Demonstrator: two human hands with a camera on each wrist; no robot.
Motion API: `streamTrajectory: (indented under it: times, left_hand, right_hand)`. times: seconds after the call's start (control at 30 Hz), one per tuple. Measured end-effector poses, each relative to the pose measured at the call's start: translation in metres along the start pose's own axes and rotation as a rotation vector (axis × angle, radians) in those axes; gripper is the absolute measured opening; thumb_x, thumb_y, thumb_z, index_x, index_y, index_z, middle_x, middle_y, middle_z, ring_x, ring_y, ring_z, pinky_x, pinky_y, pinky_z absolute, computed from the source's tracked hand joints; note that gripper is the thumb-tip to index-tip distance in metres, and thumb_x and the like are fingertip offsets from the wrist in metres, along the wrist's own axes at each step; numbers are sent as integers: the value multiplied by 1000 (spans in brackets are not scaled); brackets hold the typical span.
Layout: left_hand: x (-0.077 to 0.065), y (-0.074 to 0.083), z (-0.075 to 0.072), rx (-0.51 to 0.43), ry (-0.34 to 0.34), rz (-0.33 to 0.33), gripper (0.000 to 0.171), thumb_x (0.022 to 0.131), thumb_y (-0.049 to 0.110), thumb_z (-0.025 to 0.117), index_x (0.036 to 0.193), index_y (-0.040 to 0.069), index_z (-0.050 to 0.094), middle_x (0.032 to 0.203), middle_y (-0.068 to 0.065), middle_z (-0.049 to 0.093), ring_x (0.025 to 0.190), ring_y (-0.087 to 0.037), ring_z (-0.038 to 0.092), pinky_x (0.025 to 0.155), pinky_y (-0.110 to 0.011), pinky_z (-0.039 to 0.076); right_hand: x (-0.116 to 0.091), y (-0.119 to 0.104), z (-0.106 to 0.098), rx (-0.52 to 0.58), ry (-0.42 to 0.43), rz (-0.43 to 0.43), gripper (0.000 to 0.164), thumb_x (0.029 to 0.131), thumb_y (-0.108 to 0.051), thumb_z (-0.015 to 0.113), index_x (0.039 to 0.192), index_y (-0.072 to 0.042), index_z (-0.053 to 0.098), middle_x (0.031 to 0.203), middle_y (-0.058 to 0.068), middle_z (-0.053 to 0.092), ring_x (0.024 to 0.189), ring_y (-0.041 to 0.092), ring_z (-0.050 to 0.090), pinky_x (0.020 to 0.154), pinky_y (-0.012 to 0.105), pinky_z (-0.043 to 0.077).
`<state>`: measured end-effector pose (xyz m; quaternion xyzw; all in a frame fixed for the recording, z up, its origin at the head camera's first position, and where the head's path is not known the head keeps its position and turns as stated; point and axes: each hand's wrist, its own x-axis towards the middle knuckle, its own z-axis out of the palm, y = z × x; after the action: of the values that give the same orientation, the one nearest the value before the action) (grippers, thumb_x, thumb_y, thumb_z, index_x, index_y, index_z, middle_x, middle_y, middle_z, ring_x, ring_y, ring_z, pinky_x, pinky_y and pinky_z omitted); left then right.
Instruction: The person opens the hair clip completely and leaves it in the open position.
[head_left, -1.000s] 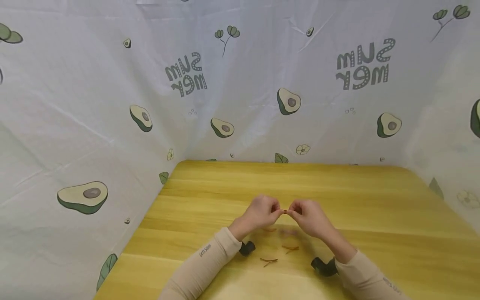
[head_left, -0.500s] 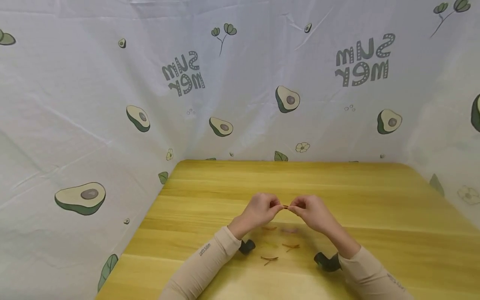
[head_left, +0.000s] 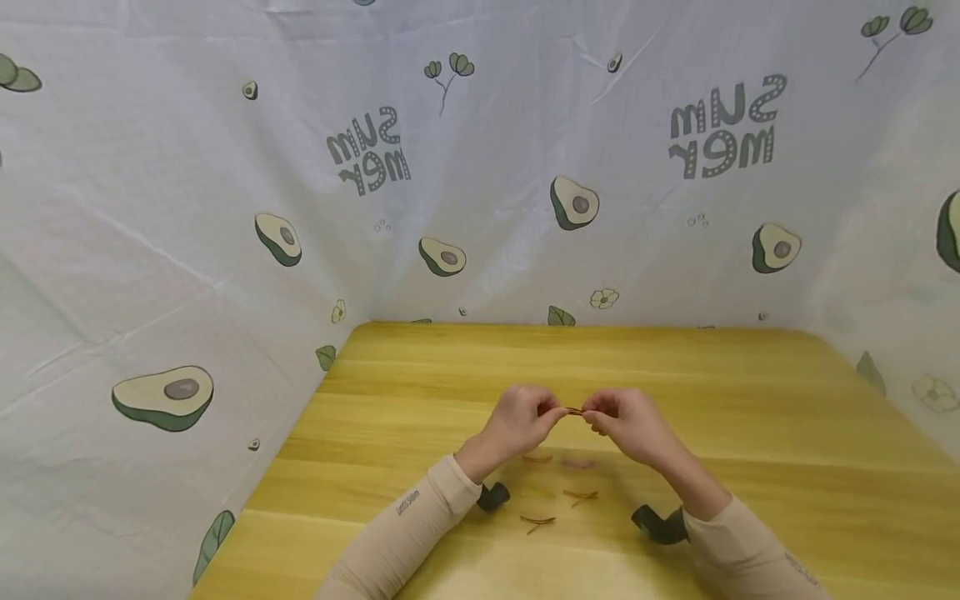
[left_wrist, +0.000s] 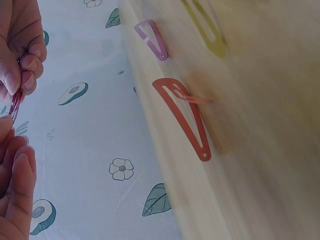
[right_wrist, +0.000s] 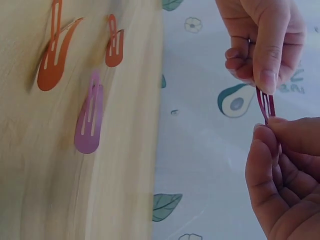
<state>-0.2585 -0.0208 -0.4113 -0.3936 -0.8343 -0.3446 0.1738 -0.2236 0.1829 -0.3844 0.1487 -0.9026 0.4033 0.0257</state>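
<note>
My left hand (head_left: 522,419) and my right hand (head_left: 624,423) are raised over the table, fingertips facing each other. Between them is a dark red snap hair clip (head_left: 574,411), pinched at one end by each hand. In the right wrist view, the clip (right_wrist: 266,106) shows slightly parted strips, with the left thumb covering its upper end and the right thumb and forefinger on its lower end. Only a short middle stretch of the clip (left_wrist: 16,107) shows in the left wrist view.
Below the hands, several popped-open hair clips lie on the wooden table (head_left: 420,358): a purple clip (right_wrist: 89,122), orange clips (right_wrist: 52,65), a red-orange clip (left_wrist: 182,117) and a yellow-green clip (left_wrist: 207,27). A patterned white sheet (head_left: 510,150) hangs behind the table.
The hands have risen a little and drawn slightly apart, so more of the dark red clip shows between them. The right hand's fingers have shifted on its end.
</note>
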Motion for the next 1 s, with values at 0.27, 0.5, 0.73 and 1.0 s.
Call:
streamTrajectory:
  times: [0.27,0.5,0.73,1.0]
  left_hand:
    - [-1,1,-3,-43,1,24,16,95,13,69,86,2,75,74,-6,71,57,-3,53,57,-9,40]
    - [-2,1,-7,-82,-22,22,14,93,13,71,84,3,76,73,-5,71,59,1,51,57,-8,41]
    - [-7,2,-7,-132,-49,14,12,91,11,73,84,3,78,74,-6,74,58,4,52,56,-8,43]
    - [-10,4,-9,-129,-79,12,13,94,11,70,89,2,78,78,-10,75,55,5,47,54,-7,40]
  right_hand:
    - [-3,0,-2,10,15,8,11,97,-7,64,97,2,70,86,13,71,75,17,63,64,29,51]
    - [-4,1,2,-13,59,3,10,96,-7,65,95,2,71,80,9,70,71,15,61,61,27,49]
    - [-11,3,7,-8,90,3,8,94,-6,68,93,1,70,79,9,70,70,17,61,59,25,49]
    - [-15,4,11,-33,135,-1,6,93,-8,69,90,-3,71,78,6,70,68,11,61,59,24,49]
